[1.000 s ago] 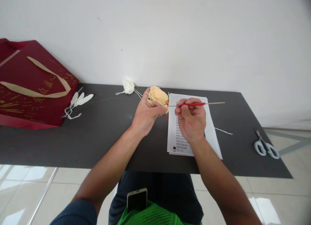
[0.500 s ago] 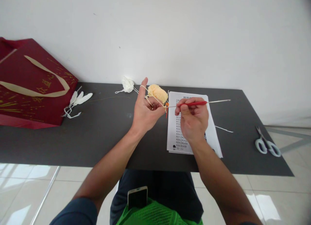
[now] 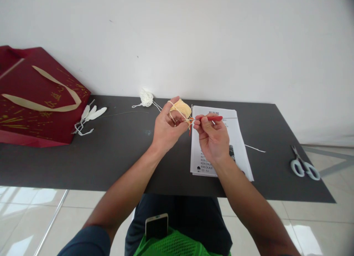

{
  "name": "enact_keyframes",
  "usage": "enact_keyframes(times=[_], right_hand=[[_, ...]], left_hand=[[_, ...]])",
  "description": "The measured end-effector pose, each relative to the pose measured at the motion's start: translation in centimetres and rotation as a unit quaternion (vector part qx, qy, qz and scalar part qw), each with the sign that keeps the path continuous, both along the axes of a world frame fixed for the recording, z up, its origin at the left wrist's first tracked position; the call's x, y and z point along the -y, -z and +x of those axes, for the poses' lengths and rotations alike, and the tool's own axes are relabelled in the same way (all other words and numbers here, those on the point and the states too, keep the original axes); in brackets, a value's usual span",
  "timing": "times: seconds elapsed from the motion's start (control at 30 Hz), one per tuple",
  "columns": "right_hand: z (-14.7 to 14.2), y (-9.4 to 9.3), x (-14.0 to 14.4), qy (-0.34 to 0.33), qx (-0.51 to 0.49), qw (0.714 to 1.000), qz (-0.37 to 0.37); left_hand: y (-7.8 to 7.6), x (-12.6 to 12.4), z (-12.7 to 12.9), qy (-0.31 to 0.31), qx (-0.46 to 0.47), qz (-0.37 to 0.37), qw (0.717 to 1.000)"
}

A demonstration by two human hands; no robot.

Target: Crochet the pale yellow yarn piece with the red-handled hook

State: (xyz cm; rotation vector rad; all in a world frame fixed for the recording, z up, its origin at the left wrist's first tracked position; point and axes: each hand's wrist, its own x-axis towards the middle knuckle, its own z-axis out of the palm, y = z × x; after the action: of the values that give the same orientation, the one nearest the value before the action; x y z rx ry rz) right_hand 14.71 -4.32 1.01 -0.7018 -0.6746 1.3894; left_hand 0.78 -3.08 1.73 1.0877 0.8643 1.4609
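While both hands grip hook (image 3: 214, 118) and yarn (image 3: 181, 108), dark table (image 3: 116, 153) meets white wall (image 3: 193, 42).

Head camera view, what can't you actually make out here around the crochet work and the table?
- Hook tip of the red crochet hook: hidden where it meets the yellow crochet piece and the left hand.
- Printed sheet: text too small to read, partly covered by the right hand.
- Red gift bag: cut off by the left edge.
- Phone: lower part tucked into the green mesh.
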Motion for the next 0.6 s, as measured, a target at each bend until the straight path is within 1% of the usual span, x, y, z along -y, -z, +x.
enact_keyframes(times=[0.17,0.37,0.6], right_hand=[[-0.36,-0.13,0.11,0.015,-0.009,1.0,-0.001],[-0.56,-0.06,0.3,0.005,-0.012,1.0,-0.002],[-0.66,-0.16,0.57,0.019,0.027,0.999,0.021]], left_hand=[[0.17,-0.04,-0.05,-0.012,-0.006,0.014,1.0],[0.17,-0.04,0.02,-0.01,-0.016,0.006,1.0],[0.01,0.16,-0.11,-0.018,-0.046,0.015,0.999]])
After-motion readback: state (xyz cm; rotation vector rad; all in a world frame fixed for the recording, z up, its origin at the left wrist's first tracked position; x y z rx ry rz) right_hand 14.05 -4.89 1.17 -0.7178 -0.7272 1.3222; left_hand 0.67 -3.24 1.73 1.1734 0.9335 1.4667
